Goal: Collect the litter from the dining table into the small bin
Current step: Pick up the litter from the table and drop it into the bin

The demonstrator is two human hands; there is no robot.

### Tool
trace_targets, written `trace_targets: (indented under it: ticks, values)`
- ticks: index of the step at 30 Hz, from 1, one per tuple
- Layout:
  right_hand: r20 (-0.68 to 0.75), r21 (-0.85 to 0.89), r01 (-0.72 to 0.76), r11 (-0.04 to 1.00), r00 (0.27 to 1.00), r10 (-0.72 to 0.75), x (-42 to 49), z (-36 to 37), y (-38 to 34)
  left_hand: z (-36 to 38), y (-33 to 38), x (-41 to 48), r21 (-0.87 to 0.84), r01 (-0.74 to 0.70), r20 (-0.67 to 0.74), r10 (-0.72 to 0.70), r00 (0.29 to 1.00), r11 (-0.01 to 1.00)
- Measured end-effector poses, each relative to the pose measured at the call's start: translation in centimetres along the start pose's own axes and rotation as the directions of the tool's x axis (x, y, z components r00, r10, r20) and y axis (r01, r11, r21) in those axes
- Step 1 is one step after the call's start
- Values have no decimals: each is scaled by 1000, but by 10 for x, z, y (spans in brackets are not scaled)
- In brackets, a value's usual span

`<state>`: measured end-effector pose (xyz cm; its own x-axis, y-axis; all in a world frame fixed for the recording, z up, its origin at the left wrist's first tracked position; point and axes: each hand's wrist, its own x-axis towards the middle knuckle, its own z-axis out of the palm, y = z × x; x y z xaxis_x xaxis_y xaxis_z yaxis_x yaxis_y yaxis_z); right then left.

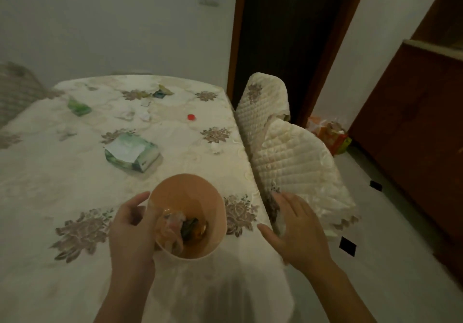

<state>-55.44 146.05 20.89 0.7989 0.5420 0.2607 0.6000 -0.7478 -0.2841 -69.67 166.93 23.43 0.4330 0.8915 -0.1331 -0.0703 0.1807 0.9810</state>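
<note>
Partway: small peach plastic bin (pixel 190 197) held over desk (pixel 37 185) in left hand (pixel 130 230) grip, some litter inside. Right hand (pixel 298 232) open, empty. Red cap (pixel 191 117), green wrapper (pixel 79 107), white scraps (pixel 145 115) remained on desk.

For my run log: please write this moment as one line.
left hand: holds small bin | right hand: open, empty | bin: some litter | table: red cap, wrappers remain
</note>
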Motion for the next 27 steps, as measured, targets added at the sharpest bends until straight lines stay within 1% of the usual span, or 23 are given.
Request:
trace_targets:
  ticks: [4,9,13,18,21,27]
  values:
    - [27,61,78,995,996,-80,63,13,3,16,6,21,-22,5,-94,-7,996,1000]
    - [101,158,107,982,987,-123,137,32,5,25,10,42,-12,-18,-243,15,970,1000]
    - [171,193,155,969,967,-189,192,65,6,37,2,56,14,-27,-354,30,935,1000]
    - [330,211,192,958,909,-255,252,120,-2,62,-6,72,23,-26,-497,34,867,999]
    - [403,223,177,959,879,-256,277,153,-6,76,-8,80,44,-23,-543,43,838,999]
    - [433,238,177,955,861,-268,307,196,-9,87,-9,86,42,-27,-614,47,788,999]
